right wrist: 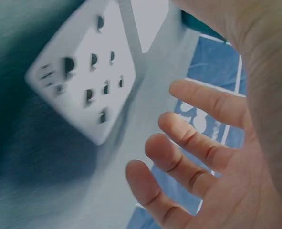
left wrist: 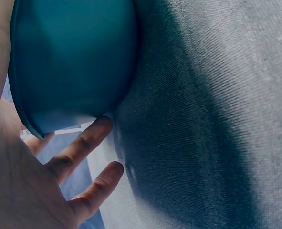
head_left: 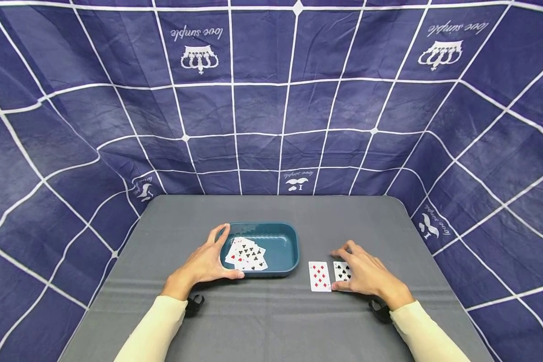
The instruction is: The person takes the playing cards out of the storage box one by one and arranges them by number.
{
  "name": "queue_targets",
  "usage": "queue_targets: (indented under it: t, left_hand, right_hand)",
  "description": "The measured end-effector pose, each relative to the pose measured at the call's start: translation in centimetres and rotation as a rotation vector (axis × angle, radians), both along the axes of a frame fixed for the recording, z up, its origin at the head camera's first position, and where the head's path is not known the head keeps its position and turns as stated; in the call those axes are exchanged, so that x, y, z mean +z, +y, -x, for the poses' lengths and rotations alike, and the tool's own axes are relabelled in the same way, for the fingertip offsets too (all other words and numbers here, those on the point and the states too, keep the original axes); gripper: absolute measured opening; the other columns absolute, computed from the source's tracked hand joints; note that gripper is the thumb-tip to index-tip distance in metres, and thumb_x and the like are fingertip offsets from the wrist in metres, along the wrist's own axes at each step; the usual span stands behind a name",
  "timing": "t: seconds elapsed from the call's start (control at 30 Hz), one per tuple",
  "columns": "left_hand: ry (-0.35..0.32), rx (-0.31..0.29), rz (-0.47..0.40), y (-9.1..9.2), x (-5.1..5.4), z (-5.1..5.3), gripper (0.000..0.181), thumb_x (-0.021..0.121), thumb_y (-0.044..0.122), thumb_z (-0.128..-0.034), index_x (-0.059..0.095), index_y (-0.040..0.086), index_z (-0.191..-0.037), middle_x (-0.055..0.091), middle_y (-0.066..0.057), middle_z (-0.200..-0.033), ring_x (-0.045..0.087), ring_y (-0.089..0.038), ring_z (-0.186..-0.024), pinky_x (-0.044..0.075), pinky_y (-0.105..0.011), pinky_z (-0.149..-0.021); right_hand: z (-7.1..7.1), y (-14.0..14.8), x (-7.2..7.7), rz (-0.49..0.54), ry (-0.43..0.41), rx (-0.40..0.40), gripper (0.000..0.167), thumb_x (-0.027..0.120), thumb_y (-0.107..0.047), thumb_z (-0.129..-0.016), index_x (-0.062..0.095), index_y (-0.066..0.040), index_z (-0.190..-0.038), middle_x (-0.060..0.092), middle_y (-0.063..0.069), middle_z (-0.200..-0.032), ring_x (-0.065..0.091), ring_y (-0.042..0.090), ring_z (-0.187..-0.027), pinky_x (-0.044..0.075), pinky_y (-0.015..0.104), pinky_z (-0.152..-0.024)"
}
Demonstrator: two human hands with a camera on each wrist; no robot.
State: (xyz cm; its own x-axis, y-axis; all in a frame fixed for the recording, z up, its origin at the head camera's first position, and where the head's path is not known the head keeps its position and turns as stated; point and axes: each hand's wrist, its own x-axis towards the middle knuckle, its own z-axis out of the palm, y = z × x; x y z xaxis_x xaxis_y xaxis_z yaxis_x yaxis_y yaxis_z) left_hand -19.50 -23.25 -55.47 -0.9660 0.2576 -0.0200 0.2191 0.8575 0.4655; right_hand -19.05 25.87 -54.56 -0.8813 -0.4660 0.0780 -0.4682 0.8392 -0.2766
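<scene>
A dark teal tray [head_left: 284,249] stands on the grey table, with several playing cards [head_left: 248,254] overlapping in its left half. My left hand [head_left: 204,260] grips the tray's left end, thumb at the near side and fingers at the far rim. To the right of the tray, a diamond card [head_left: 319,276] lies face up. Beside it is a spade card [head_left: 341,271], partly covered in the head view by my right hand [head_left: 365,272]. The right wrist view shows the spade card [right wrist: 90,71] flat on the table and the spread fingers [right wrist: 164,150] apart from it.
The grey table [head_left: 262,317] ends at a blue curtain with a white grid [head_left: 258,110], which rises behind it and on both sides. Dark straps [head_left: 380,310] sit at the wrists.
</scene>
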Motion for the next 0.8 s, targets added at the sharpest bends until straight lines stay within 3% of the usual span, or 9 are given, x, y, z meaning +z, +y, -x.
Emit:
queue_targets:
  t: [0.17, 0.37, 0.67, 0.73, 0.8]
  left_hand:
    - [-0.011, -0.009, 0.019, -0.1, -0.1, 0.3, 0.16, 0.097, 0.084, -0.0713, 0.014, 0.016, -0.189, 0.019, -0.007, -0.193, 0.078, -0.036, -0.104, 0.062, -0.065, -0.099]
    - [-0.033, -0.01, 0.009, -0.1, -0.2, 0.1, 0.163, 0.099, 0.083, -0.0705, 0.011, 0.016, -0.19, 0.017, -0.007, -0.194, 0.078, -0.038, -0.107, 0.061, -0.068, -0.103]
    - [-0.059, -0.015, -0.088, -0.2, -0.2, -0.1, 0.163, 0.103, 0.073, -0.0725, 0.005, 0.015, -0.19, 0.01, -0.013, -0.196, 0.07, -0.054, -0.14, 0.05, -0.08, -0.118]
    - [-0.075, -0.014, -0.112, -0.2, -0.2, -0.2, 0.16, 0.101, 0.071, -0.0772, 0.003, 0.015, -0.189, 0.007, -0.013, -0.197, 0.061, -0.057, -0.153, 0.044, -0.085, -0.122]
    - [-0.085, -0.013, -0.143, -0.1, -0.3, -0.2, 0.148, 0.095, 0.069, -0.0879, 0.002, 0.015, -0.189, 0.004, -0.014, -0.198, 0.05, -0.056, -0.165, 0.037, -0.089, -0.125]
  right_hand:
    - [0.8, -1.8, 1.2, -0.004, 0.071, 0.038, 0.078, 0.106, -0.054, -0.082, 0.079, -0.021, -0.147, 0.065, -0.001, -0.131, 0.069, 0.02, -0.105, 0.061, 0.046, -0.074]
    - [1.6, -4.4, 2.5, -0.008, 0.12, 0.089, 0.069, 0.101, -0.049, -0.089, 0.079, -0.023, -0.148, 0.065, -0.002, -0.135, 0.069, 0.018, -0.101, 0.062, 0.048, -0.08]
    - [3.2, -8.4, 4.4, 0.013, 0.173, 0.194, 0.063, 0.097, -0.053, -0.094, 0.079, -0.026, -0.148, 0.067, -0.001, -0.139, 0.075, 0.024, -0.107, 0.066, 0.051, -0.089]
    - [3.6, -9.2, 4.8, 0.023, 0.174, 0.21, 0.061, 0.096, -0.053, -0.095, 0.079, -0.027, -0.147, 0.068, -0.002, -0.139, 0.073, 0.021, -0.105, 0.065, 0.049, -0.09]
    - [3.9, -10.1, 5.1, 0.024, 0.171, 0.226, 0.058, 0.095, -0.053, -0.096, 0.079, -0.028, -0.147, 0.069, -0.003, -0.139, 0.071, 0.017, -0.103, 0.064, 0.046, -0.09]
